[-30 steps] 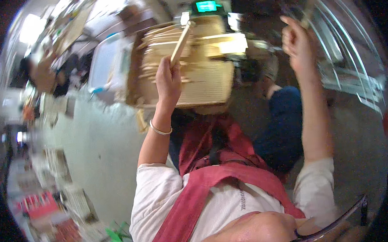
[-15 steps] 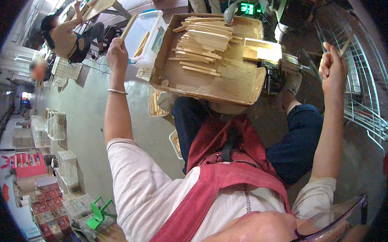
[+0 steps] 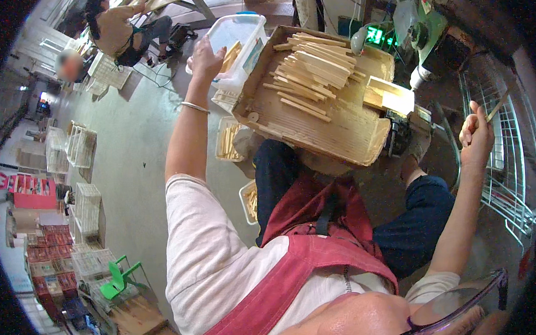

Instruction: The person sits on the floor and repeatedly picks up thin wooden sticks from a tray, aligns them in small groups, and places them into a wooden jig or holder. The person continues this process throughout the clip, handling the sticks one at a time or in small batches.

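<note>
My left hand [image 3: 206,60] is over the near left side of a clear plastic bin [image 3: 255,31], its fingers apart and no stick visible in it. Wooden sticks [image 3: 231,57] lie inside that bin, beside my fingers. Off to the right, my right hand [image 3: 477,135] is raised with its fingers closed on a thin wooden stick [image 3: 498,108], which points up and away. Between my hands a shallow cardboard box [image 3: 339,142] carries a loose pile of pale wooden sticks [image 3: 314,68].
At the box's right edge, a brightly lit wooden block [image 3: 376,93] stands by a small dark machine [image 3: 399,130]. A wire rack [image 3: 505,173] rises at far right. Tubs of sticks [image 3: 229,139] sit on the floor near my leg. Another person [image 3: 118,30] sits at far left.
My left hand, earlier holding up a wooden stick, is now over the bin with its fingers apart and that stick gone from it. My right hand still holds its stick. The view has turned.
</note>
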Available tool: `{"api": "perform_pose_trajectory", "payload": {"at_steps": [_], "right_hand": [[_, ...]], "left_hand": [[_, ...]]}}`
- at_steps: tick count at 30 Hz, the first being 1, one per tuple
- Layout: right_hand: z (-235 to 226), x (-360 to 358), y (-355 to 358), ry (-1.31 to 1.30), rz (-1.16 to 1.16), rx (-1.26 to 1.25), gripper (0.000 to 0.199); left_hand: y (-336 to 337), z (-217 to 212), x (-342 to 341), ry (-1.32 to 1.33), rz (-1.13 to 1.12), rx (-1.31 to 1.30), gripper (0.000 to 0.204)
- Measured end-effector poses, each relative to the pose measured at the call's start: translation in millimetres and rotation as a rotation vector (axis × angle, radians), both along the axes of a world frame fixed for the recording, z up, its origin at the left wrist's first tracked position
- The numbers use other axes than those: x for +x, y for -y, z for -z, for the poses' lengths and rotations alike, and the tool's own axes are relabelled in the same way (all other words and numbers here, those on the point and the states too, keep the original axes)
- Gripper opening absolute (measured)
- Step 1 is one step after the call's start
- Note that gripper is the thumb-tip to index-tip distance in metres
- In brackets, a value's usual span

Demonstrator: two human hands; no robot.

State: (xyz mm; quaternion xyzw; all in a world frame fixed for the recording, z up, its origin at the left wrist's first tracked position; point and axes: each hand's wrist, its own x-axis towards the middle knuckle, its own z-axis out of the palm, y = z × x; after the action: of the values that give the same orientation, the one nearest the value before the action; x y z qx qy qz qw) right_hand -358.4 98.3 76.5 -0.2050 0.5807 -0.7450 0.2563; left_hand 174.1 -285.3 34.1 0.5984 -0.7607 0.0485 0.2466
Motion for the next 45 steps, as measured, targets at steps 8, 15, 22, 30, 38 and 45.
{"api": "perform_pose_trajectory", "payload": {"at_steps": [8,15,22,30,38,45], "right_hand": [[-5,-5,0,0.003,-0.004,-0.022,0.027],[-5,0,-4,-0.017,0.007,-0.035,0.028],[-6,-6,-8,-0.022,0.008,-0.032,0.029],[-8,2,-3,-0.022,-0.014,-0.044,0.027],[-3,-4,-5,-0.019,-0.009,-0.043,0.028],[-6,0,-8,-0.008,0.011,-0.066,0.026]], "left_hand": [[-92,21,-91,-0.151,0.713,0.062,0.021],[-122,77,-123,0.318,0.798,0.245,0.049],[-128,75,-128,0.244,0.806,0.126,0.039],[-102,92,-140,0.333,0.807,0.002,0.025],[-124,72,-142,0.489,0.973,0.014,0.022],[-131,83,-134,0.523,0.909,0.132,0.035]]}}
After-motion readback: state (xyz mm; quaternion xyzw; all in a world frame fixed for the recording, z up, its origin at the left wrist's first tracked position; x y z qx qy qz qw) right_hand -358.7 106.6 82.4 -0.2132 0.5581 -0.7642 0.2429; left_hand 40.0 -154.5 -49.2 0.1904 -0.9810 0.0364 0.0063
